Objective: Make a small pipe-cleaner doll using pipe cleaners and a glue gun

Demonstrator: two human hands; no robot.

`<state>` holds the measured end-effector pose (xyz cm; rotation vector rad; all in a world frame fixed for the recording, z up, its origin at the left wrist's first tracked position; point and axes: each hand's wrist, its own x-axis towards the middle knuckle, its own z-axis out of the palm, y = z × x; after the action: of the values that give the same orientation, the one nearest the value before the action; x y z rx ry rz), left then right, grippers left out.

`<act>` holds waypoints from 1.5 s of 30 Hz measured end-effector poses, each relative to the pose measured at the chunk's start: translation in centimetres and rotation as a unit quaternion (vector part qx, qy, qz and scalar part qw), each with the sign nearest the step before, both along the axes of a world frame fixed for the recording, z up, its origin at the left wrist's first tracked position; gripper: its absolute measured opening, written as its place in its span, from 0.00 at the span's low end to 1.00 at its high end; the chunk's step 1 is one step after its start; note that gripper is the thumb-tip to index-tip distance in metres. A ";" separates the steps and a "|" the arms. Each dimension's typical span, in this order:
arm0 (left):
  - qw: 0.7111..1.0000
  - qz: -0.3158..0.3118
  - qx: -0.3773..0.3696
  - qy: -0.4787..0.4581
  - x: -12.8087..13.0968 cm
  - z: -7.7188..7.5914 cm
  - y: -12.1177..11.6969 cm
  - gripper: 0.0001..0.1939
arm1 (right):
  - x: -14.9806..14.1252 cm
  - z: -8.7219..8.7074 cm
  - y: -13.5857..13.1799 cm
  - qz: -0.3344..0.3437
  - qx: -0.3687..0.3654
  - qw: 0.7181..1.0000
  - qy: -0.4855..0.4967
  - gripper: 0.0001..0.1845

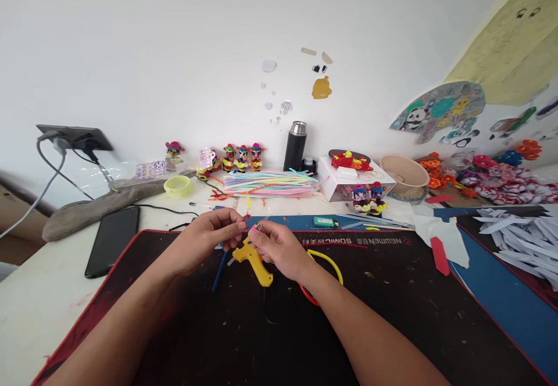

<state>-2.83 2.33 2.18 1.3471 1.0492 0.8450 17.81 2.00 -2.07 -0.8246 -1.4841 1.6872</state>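
Observation:
Over the middle of the dark mat [349,328], my left hand [213,235] is closed, its thumb and fingers pinched on a small red fuzzy piece [247,216]. Close beside it, my right hand [281,249] is also closed, around a small thing with a shiny tip [258,227] that is mostly hidden by the fingers. Under the hands lies a yellow glue gun [258,267], its nozzle end partly covered. A thin blue stick [220,271] rests left of it. Partly beneath my right wrist are a yellow loop [333,264] and a red loop [307,296].
Behind the mat lies a pile of pastel pipe cleaners [270,183], with several small colourful figures [242,158] and a black thermos [295,146] by the wall. A black phone [112,240] lies left. On the right are a white box [331,179], a bowl [403,171] and white paper strips [523,240].

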 end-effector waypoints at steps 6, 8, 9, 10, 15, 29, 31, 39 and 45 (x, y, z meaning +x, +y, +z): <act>0.999 -0.027 -0.007 0.020 -0.4 0.2 0.1 0.20 | -0.2 0.7 -0.7 0.026 0.047 0.998 -0.035 0.31; 0.999 -0.038 -0.010 0.030 -0.5 0.2 0.1 0.20 | -0.3 0.7 -0.8 0.013 0.074 0.994 -0.076 0.29; 0.998 -0.042 -0.011 0.034 -0.5 0.3 0.1 0.20 | -0.3 0.7 -0.8 0.002 0.089 0.990 -0.105 0.28; 0.998 -0.044 -0.012 0.037 -0.5 0.3 0.1 0.20 | -0.3 0.6 -0.8 -0.011 0.103 0.985 -0.134 0.27; 0.998 -0.046 -0.011 0.040 -0.7 0.4 0.1 0.20 | -0.3 0.9 -1.0 -0.054 0.138 0.966 -0.213 0.23; 0.996 -0.053 0.000 0.072 -0.6 1.0 -0.1 0.21 | -1.0 0.7 -1.3 -0.091 0.195 0.937 -0.275 0.21; 0.996 -0.059 -0.001 0.074 -0.5 1.1 -0.1 0.21 | -1.0 0.6 -1.3 -0.092 0.190 0.938 -0.274 0.20; 0.994 -0.062 0.001 0.086 -0.4 1.3 -0.1 0.20 | -1.1 0.4 -1.3 -0.095 0.184 0.937 -0.283 0.19; 0.993 -0.073 0.007 0.089 -0.7 1.0 0.0 0.19 | -1.2 0.2 -1.2 -0.102 0.182 0.933 -0.292 0.18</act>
<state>-3.49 2.29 3.16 1.5129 1.0688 0.6337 16.63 0.79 -1.88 -1.2841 -1.9449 1.0001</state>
